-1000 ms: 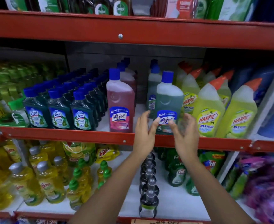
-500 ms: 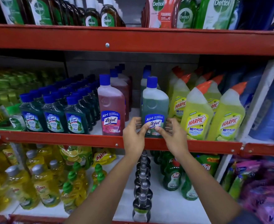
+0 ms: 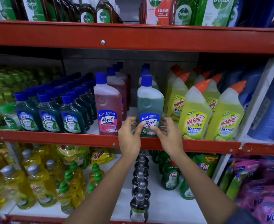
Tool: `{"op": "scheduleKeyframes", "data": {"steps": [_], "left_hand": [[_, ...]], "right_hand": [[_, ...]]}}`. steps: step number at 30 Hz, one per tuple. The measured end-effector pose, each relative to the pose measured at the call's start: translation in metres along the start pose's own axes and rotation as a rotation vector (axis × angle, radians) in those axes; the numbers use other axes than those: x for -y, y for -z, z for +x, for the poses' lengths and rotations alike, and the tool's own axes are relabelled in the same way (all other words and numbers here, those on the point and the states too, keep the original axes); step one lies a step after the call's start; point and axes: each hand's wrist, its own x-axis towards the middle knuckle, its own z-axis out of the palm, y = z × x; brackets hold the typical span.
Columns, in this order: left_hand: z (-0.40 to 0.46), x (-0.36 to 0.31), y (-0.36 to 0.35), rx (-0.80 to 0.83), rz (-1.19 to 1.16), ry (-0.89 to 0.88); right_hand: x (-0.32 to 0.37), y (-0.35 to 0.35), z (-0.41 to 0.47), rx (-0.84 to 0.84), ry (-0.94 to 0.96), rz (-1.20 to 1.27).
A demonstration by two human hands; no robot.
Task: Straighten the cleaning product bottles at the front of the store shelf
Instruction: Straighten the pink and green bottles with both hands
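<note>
Both hands hold the green Lizol bottle (image 3: 150, 104) low down, at its label, where it stands upright at the front edge of the red middle shelf (image 3: 52, 138). The left hand (image 3: 129, 135) curls around the bottle's left side with its thumb pressed on the front of the label; the right hand (image 3: 168, 133) grips the right side the same way, thumb on the label's lower right, the other fingers wrapped toward the back and partly hidden. The bottle has a blue cap and stands at the head of a row of like bottles behind it. Just to its left, with a small gap between, stands the pink Lizol bottle (image 3: 108, 107), also upright at the shelf front. To the right, close by, are 2 yellow Harpic bottles (image 3: 196, 113) with orange caps in the front line. Further left, 3 small dark green Lizol bottles (image 3: 50, 115) face forward at the edge
</note>
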Motion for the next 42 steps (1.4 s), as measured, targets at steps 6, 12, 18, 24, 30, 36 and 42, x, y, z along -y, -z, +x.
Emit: {"op": "scheduleKeyframes", "data": {"steps": [6,12,18,24,30,36,42], "left_hand": [[-0.002,0.0,-0.001,-0.012,-0.005,-0.006],[-0.001,0.002,-0.001,0.001,0.024,-0.004],[-0.019,-0.004,-0.005,-0.021,0.017,-0.084],[-0.048,-0.027,-0.035,0.023,-0.065,-0.224],[-0.05,-0.038,-0.077,0.267,-0.124,-0.103],[-0.045,-0.045,-0.098,0.284,-0.166,-0.023],[-0.041,-0.048,-0.109,0.262,-0.189,0.024]], "right_hand": [[-0.002,0.0,0.001,0.018,0.001,-0.009],[-0.003,-0.001,0.0,0.014,-0.001,-0.006],[-0.003,0.002,-0.013,0.013,0.034,-0.016],[-0.004,0.035,-0.036,-0.349,0.23,-0.14],[-0.026,0.079,-0.024,-0.436,0.09,-0.145],[-0.047,0.091,-0.011,-0.311,-0.054,-0.068],[-0.052,0.097,-0.006,-0.312,-0.099,-0.05]]}}
